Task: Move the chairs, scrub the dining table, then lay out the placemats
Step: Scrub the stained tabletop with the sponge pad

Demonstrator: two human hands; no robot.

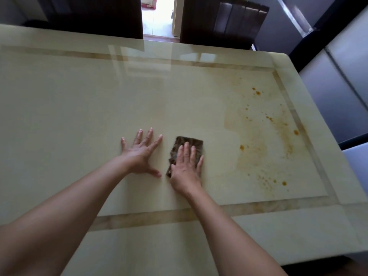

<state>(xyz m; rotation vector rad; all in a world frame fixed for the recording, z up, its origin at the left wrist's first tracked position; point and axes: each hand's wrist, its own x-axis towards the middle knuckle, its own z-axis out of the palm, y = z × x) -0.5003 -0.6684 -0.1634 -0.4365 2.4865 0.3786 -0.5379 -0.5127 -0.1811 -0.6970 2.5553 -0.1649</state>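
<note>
- Two bare forearms reach in from the near edge of the table [79, 108], a glossy cream top with a tan inlaid border
- The left hand [142, 154] lies flat on the bare surface, fingers spread wide, holding nothing; it looks to be bracing the person
- Just beside it, the right hand [186, 170] presses palm-down on a dark brown pad [190, 142], fingers straight and close together, thumb tucked at the pad's left edge; it bears on the pad rather than gripping it
- The pad sits flat near the middle of the table, its long axis running away from the person and leaning slightly right; its far end shows beyond the fingertips
- The stains [256, 154], an orange-brown smear with scattered spots, lie to the right of the pad and stretch toward the far right corner, apart from the pad with clean surface between
- The right hand is the nearer to that mess, so the scrub would likely carry rightward and away; the job appears to be mid-scrub, the dirtiest patch not yet reached
- Past the far rim stand two dark chairs [223, 22], backs close to the table, a bright doorway between them
- No placemats are in view
</note>
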